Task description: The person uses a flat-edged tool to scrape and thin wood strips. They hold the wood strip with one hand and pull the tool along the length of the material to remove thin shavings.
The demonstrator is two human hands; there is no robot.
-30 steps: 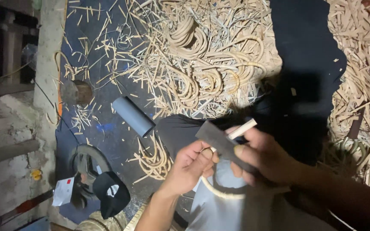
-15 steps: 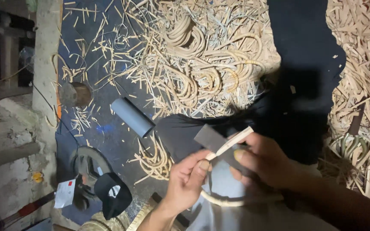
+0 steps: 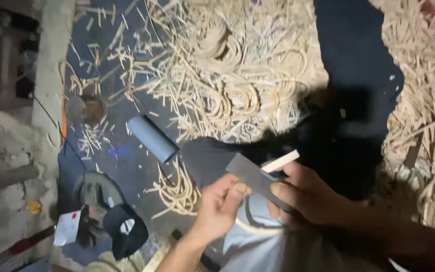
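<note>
A wide litter of pale cane shavings [image 3: 227, 85] — strips, curls and short offcuts — covers most of the dark blue floor sheet [image 3: 358, 45], thickest across the middle and again along the right edge, with bare dark patches showing between. Down the left runs a pale concrete ledge [image 3: 46, 75], rough ground beyond it. Nearer the bottom left lies a dark round object with a black cap [image 3: 124, 234] resting against it, and just above, among loose shavings, a grey tube [image 3: 152, 137] lies tilted on the sheet. Low in the centre the person's two hands meet over their lap. The right hand [image 3: 310, 196] is curled tight around the handle of a broad dark blade [image 3: 250, 177], the thumb pressed along its flat side. The left hand [image 3: 220, 206] is pressed together in a pinch, thumb and forefinger closed on a pale cane strip [image 3: 280, 162] — the strip passes under the blade and its free end juts up to the right just above the right hand's fingers. Below the hands the same pale cane appears to bend round in a loop, though blur makes it hard to tell.
</note>
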